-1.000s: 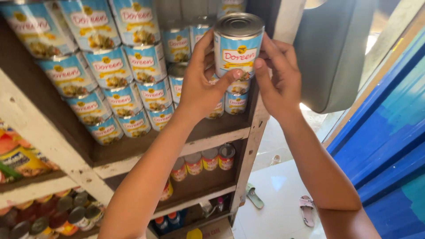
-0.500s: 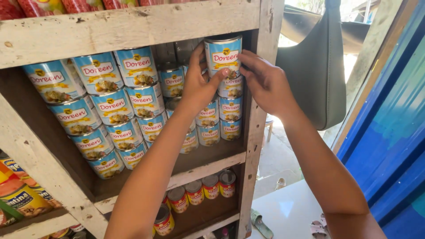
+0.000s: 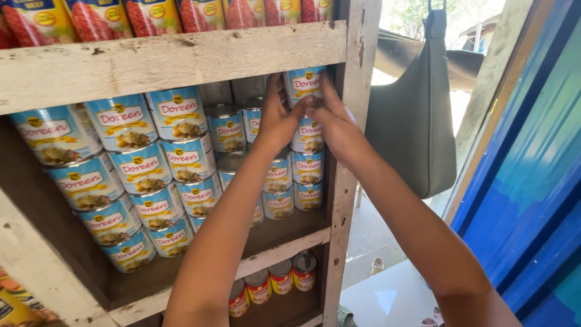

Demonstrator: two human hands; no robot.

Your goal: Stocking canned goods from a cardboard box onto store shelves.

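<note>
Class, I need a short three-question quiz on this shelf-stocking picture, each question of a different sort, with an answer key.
1. True or false: both hands grip the same blue-labelled can.
2. Multiple choice: the grey bag hangs A) left of the shelf unit, B) right of it, C) inside it.
3. What label colour have the cans on the shelf above?

Key
1. True: the left hand and right hand hold one blue-labelled can on top of the right-hand can stack.
2. B: the grey bag hangs right of the wooden shelf post.
3. Red: the red-labelled cans.
</note>
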